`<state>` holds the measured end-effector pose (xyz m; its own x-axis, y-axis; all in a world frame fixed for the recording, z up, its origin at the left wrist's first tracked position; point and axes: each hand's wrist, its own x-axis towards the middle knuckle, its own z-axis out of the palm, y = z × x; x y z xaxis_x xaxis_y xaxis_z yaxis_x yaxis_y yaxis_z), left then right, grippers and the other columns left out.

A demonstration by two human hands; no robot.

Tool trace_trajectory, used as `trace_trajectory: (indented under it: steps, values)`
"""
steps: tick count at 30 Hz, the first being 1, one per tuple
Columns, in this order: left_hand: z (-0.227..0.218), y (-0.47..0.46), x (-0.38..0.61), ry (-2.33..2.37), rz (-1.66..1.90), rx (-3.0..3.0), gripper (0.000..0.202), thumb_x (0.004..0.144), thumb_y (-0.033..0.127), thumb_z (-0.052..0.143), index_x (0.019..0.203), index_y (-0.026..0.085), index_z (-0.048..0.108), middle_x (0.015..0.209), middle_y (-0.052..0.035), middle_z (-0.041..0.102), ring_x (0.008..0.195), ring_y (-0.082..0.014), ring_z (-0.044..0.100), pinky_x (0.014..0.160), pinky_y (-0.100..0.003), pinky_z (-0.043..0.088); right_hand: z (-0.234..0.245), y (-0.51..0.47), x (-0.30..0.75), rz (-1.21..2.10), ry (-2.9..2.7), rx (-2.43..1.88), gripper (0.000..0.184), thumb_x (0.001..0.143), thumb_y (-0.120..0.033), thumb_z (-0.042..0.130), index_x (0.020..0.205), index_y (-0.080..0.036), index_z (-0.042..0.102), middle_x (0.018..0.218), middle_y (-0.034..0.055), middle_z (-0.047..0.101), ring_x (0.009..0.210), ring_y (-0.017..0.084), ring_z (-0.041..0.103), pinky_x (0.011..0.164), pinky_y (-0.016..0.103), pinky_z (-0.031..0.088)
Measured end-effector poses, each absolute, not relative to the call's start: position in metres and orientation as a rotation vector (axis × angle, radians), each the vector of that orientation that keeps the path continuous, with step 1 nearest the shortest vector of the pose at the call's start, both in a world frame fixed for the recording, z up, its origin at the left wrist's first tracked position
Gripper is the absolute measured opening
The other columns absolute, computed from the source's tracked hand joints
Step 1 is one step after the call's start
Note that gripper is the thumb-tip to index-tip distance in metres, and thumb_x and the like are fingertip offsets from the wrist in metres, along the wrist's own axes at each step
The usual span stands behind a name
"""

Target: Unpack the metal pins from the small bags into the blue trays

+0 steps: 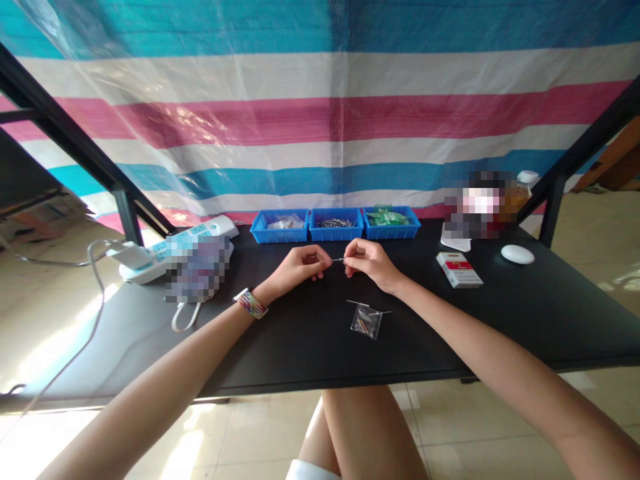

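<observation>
Between my two hands, just above the black table, is a thin metal rod (338, 260). My left hand (306, 262), with a beaded bracelet at its wrist, pinches the rod's left end. The right end sits between the thumb and fingers of my right hand (367, 261). What kind of part the rod is, I cannot make out. Nearer to me lies a small clear plastic bag (367, 323) with copper-coloured and silvery pins in it. Thin metal pins lie against its upper edge.
Behind my hands stand blue bins (334, 233), one with metal pins. At left are a power strip (175, 248) with a plugged-in cable and a blurred object. A cigarette pack (460, 271), a white mouse (517, 255) and a bottle (523, 190) are at right. Striped sheeting hangs behind.
</observation>
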<state>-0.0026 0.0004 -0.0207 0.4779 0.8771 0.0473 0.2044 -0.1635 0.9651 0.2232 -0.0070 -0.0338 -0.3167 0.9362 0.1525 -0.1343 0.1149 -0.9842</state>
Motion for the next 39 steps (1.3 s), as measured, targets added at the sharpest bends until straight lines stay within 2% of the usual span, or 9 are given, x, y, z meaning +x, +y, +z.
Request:
trace_trajectory:
  steps: [5, 8, 11, 14, 18, 21, 29, 32, 39]
  values:
    - [-0.023, -0.006, -0.001, 0.907, 0.765, 1.768, 0.035, 0.085, 0.047, 0.077, 0.083, 0.019, 0.055, 0.070, 0.0020, 0.061, 0.061, -0.0121, 0.058, 0.058, -0.023, 0.043, -0.032, 0.000, 0.225, 1.452, -1.342, -0.869, 0.022, 0.070, -0.027, 0.083, 0.077, -0.018, 0.064, 0.068, -0.0029, 0.065, 0.059, 0.013, 0.065, 0.059, 0.027, 0.058]
    - [-0.023, -0.013, 0.001, 0.861, 0.698, 1.998, 0.026, 0.087, 0.039, 0.075, 0.096, 0.020, 0.060, 0.074, 0.0026, 0.062, 0.063, -0.0124, 0.057, 0.060, -0.023, 0.043, -0.026, 0.011, 0.228, 1.427, -1.169, -0.872, 0.025, 0.068, -0.029, 0.087, 0.081, -0.018, 0.068, 0.078, 0.0003, 0.072, 0.064, 0.013, 0.067, 0.064, 0.027, 0.061]
    - [-0.022, -0.019, 0.003, 0.828, 0.575, 2.256, 0.026, 0.088, 0.034, 0.073, 0.111, 0.022, 0.069, 0.077, 0.0015, 0.065, 0.066, -0.0136, 0.059, 0.064, -0.024, 0.044, -0.021, 0.021, 0.234, 1.432, -1.026, -0.868, 0.037, 0.069, -0.027, 0.086, 0.102, -0.020, 0.072, 0.101, 0.0047, 0.078, 0.068, 0.013, 0.070, 0.066, 0.028, 0.062]
    - [-0.019, -0.022, 0.005, 0.793, 0.538, 2.411, 0.027, 0.089, 0.035, 0.072, 0.115, 0.025, 0.076, 0.087, -0.0013, 0.068, 0.071, -0.0144, 0.061, 0.068, -0.025, 0.045, -0.020, 0.026, 0.240, 1.429, -1.037, -0.932, 0.048, 0.071, -0.024, 0.079, 0.119, -0.021, 0.070, 0.093, 0.0035, 0.078, 0.054, 0.011, 0.063, 0.051, 0.025, 0.054]
    - [-0.017, -0.025, 0.007, 0.768, 0.496, 2.460, 0.027, 0.092, 0.041, 0.072, 0.114, 0.028, 0.080, 0.089, -0.0022, 0.068, 0.071, -0.0141, 0.061, 0.067, -0.025, 0.044, -0.025, 0.026, 0.242, 1.350, -1.084, -0.948, 0.030, 0.070, -0.024, 0.069, 0.099, -0.017, 0.073, 0.062, -0.0026, 0.065, 0.039, 0.007, 0.043, 0.039, 0.022, 0.033]
    - [-0.017, -0.029, 0.010, 0.754, 0.485, 2.465, 0.025, 0.094, 0.043, 0.070, 0.111, 0.028, 0.080, 0.088, -0.0024, 0.068, 0.071, -0.0141, 0.061, 0.067, -0.025, 0.044, -0.030, 0.023, 0.237, 1.333, -1.193, -0.962, 0.019, 0.070, -0.027, 0.069, 0.085, -0.017, 0.073, 0.058, -0.0031, 0.061, 0.040, 0.006, 0.041, 0.039, 0.022, 0.028]
    - [-0.022, -0.034, 0.020, 0.821, 0.559, 2.400, 0.009, 0.091, 0.023, 0.062, 0.091, 0.021, 0.071, 0.081, -0.0002, 0.063, 0.067, -0.0129, 0.057, 0.065, -0.024, 0.043, -0.036, 0.014, 0.228, 1.292, -1.518, -0.941, 0.018, 0.077, -0.031, 0.068, 0.085, -0.016, 0.075, 0.063, -0.0016, 0.064, 0.044, 0.008, 0.047, 0.043, 0.022, 0.034]
    - [-0.024, -0.027, 0.017, 0.946, 0.719, 2.236, 0.004, 0.089, 0.023, 0.064, 0.090, 0.020, 0.066, 0.080, 0.0000, 0.064, 0.067, -0.0129, 0.058, 0.063, -0.024, 0.045, -0.033, 0.013, 0.230, 1.309, -1.567, -0.921, 0.022, 0.080, -0.038, 0.070, 0.084, -0.016, 0.074, 0.065, -0.0010, 0.066, 0.046, 0.009, 0.052, 0.044, 0.021, 0.038]
    - [-0.028, -0.013, 0.009, 1.069, 1.048, 1.858, 0.016, 0.090, 0.032, 0.068, 0.091, 0.018, 0.061, 0.086, -0.0022, 0.069, 0.072, -0.0156, 0.070, 0.068, -0.026, 0.052, -0.028, 0.006, 0.227, 1.411, -1.546, -0.939, 0.041, 0.079, -0.056, 0.078, 0.077, -0.016, 0.071, 0.063, 0.0018, 0.069, 0.047, 0.011, 0.060, 0.046, 0.022, 0.047]
